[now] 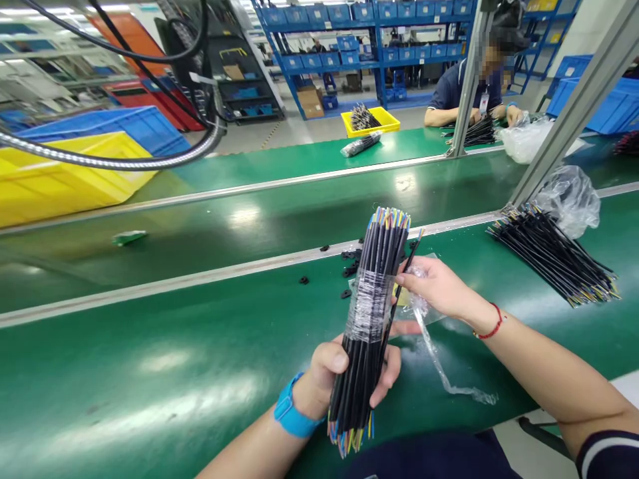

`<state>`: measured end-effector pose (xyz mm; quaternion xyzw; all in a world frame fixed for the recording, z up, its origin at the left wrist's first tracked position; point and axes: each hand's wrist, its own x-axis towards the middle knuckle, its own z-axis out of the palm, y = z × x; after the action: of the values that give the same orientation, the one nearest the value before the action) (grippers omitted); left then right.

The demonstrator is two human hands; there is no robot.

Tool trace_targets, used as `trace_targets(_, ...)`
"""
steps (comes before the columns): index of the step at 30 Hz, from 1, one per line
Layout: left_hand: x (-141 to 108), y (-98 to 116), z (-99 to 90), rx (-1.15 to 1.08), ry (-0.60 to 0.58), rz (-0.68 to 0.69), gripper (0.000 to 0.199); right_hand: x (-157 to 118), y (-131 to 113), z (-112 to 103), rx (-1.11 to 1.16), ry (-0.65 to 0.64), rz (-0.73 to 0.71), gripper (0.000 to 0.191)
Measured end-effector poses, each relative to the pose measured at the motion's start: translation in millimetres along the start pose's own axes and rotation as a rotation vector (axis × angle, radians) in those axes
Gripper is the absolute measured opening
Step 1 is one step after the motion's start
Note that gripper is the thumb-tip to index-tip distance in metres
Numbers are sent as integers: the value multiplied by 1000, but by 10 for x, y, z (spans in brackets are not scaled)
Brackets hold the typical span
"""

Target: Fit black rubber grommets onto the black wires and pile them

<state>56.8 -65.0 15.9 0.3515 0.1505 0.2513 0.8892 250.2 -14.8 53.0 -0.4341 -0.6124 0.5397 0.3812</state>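
Note:
A thick bundle of black cables [357,379] with multicoloured wire ends leans upright in my left hand [322,372], its fingers wrapped around the lower half. Clear plastic film [370,303] is wound around the bundle's middle. My right hand [439,286] is closed at the bundle's right side, pinching crumpled film, from which a twisted strip [436,359] hangs down to the green table. One single cable [413,249] sticks out apart from the bundle beside my right fingertips. Small black rubber-like pieces [349,271] lie on the table behind the bundle.
Loose black cables [554,256] and a clear plastic bag [569,199] lie at right by a metal post [574,106]. A green scrap [128,237] lies on the middle strip. A co-worker [466,86] sits across. Yellow bin [74,176] at left; black hose [150,159] hangs above.

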Motion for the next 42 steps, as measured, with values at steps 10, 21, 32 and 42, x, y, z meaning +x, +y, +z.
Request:
trace_targets(10,32,-10,11,-80,-83,68,56,-280,-105,50,-75,-23,-62,19)
trace_targets(21,-27,-61,-53,32,100,84,50,-270,-66,151,295,-237,157,8)
trace_targets(32,4,79,93,37,17,170,59,-262,-79,72,164,-232,22,13)
trace_targets(42,54,117,-7,-109,-59,155,48,-269,66,-28,41,-75,-117,21)
